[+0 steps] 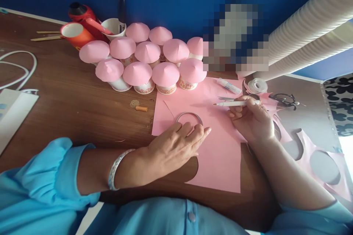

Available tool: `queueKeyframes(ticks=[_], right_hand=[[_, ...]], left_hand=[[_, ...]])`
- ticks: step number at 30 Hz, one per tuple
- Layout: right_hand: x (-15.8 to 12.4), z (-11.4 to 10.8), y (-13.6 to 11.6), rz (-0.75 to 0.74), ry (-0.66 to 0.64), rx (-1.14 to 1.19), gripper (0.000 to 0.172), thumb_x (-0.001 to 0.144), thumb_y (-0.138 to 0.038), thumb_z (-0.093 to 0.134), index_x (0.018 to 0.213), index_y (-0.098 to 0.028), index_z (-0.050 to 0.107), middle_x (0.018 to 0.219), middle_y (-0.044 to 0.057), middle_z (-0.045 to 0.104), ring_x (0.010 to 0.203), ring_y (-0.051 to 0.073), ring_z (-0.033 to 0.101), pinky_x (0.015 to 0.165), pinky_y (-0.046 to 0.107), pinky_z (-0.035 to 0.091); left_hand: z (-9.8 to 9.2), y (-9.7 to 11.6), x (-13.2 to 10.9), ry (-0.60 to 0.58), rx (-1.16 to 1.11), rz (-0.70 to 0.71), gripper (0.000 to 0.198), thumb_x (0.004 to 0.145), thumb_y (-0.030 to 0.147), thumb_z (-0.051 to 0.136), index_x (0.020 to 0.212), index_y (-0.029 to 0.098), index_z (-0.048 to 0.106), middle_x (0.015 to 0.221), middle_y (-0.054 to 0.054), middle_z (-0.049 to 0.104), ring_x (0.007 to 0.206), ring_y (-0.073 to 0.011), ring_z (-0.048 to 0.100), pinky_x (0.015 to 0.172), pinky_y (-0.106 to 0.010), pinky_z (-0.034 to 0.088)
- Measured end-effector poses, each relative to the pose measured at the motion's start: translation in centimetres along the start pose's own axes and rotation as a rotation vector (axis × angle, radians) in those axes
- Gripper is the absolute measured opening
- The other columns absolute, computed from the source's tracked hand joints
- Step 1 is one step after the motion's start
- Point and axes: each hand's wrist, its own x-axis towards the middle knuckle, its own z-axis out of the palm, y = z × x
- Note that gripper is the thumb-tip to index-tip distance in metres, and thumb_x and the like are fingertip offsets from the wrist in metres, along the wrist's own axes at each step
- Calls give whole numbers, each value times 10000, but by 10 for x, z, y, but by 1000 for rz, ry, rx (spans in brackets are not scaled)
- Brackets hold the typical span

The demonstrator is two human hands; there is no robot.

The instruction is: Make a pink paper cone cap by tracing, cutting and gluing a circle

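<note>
- The left hand (173,147) is palm down with fingers loosely spread and slightly bent, reaching over the near side of a thin ring (189,113); its underside is hidden, so I cannot tell whether it grips the ring or only presses on it.
- The ring lies flat on a pink sheet (220,161), its far rim showing just beyond the left knuckles.
- The right hand (255,121) is closed around a white pen (228,103), held above the sheet's right side, with the brown tip pointing left, beyond the ring and apart from it.
- The sheet spreads beneath both hands, a rounded notch in its edge just below the left hand.
- Scissors (226,98) lie just behind the pen, partly hidden by the right hand.
- An orange cap (141,109) lies on the wooden table (91,117), left of the sheet.
- Pink cones (165,74) sit on paper cups (143,88) beyond the left hand.
</note>
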Motion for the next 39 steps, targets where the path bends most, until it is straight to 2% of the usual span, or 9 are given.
queueKeyframes(ticks=[3, 5, 8, 15, 21, 25, 29, 34, 39], right_hand=[[0, 1, 0, 3, 0, 5, 234, 765, -431, 903, 818, -244, 772, 609, -45, 491, 583, 100, 471, 570, 211, 512], [0, 2, -1, 4, 1, -3, 236, 760, -435, 906, 819, -249, 773, 609, -45, 492, 582, 102, 471, 566, 217, 515], [-1, 2, -2, 5, 2, -22, 239, 753, -450, 908, 814, -264, 770, 602, -46, 485, 572, 106, 463, 554, 222, 513], [0, 1, -1, 16, 26, -59, 250, 748, -462, 901, 801, -270, 750, 617, -43, 502, 566, 114, 455, 542, 242, 504], [-5, 7, -5, -3, 12, -127, 240, 756, -475, 896, 809, -272, 778, 609, -36, 528, 559, 122, 470, 532, 272, 493], [-4, 26, -18, -70, -77, -264, 240, 795, -473, 876, 834, -245, 810, 680, 6, 615, 576, 144, 513, 521, 319, 474], [14, 56, -24, -116, -157, -379, 307, 843, -510, 838, 736, -233, 759, 664, 20, 593, 562, 151, 518, 515, 333, 433], [42, 88, -9, -72, -307, -535, 386, 922, -580, 734, 778, -221, 722, 575, -17, 517, 526, 130, 468, 503, 311, 367], [52, 107, 1, -38, -458, -688, 471, 922, -616, 716, 717, -194, 681, 572, -32, 503, 536, 104, 440, 512, 294, 349]], left_hand=[[11, 2, -3, 15, -53, 27, 681, 1063, 491, 492, 1614, 100, 407, 1708, -134, 369, 1503, -307, 443, 1227, -441, 392], [20, 2, -5, 18, -100, 46, 790, 1034, 572, 506, 1627, 68, 366, 1741, -156, 279, 1580, -320, 333, 1279, -448, 320], [28, -3, -9, 33, -121, 80, 902, 1015, 681, 433, 1645, 48, 303, 1759, -172, 195, 1629, -320, 220, 1301, -484, 283], [25, -14, -11, 11, -113, 106, 1191, 856, 906, 395, 1652, 30, 262, 1758, -169, 185, 1632, -321, 210, 1310, -447, 282], [23, -15, -10, 20, -147, 128, 1165, 873, 884, 404, 1638, 13, 289, 1738, -186, 250, 1626, -304, 236, 1312, -419, 263], [26, -15, -7, -31, -223, 142, 1168, 853, 881, 461, 1635, 27, 302, 1739, -179, 247, 1622, -303, 251, 1323, -427, 224], [36, -11, -3, -51, -305, 134, 1209, 814, 877, 551, 1626, 14, 313, 1737, -180, 249, 1616, -316, 265, 1315, -440, 244], [41, -8, -2, -49, -311, 130, 1175, 828, 874, 541, 1627, 39, 329, 1747, -175, 224, 1628, -310, 231, 1327, -440, 199], [44, -6, -5, 0, -327, 110, 1179, 829, 875, 537, 1623, 28, 335, 1747, -192, 220, 1634, -330, 202, 1326, -447, 203]])
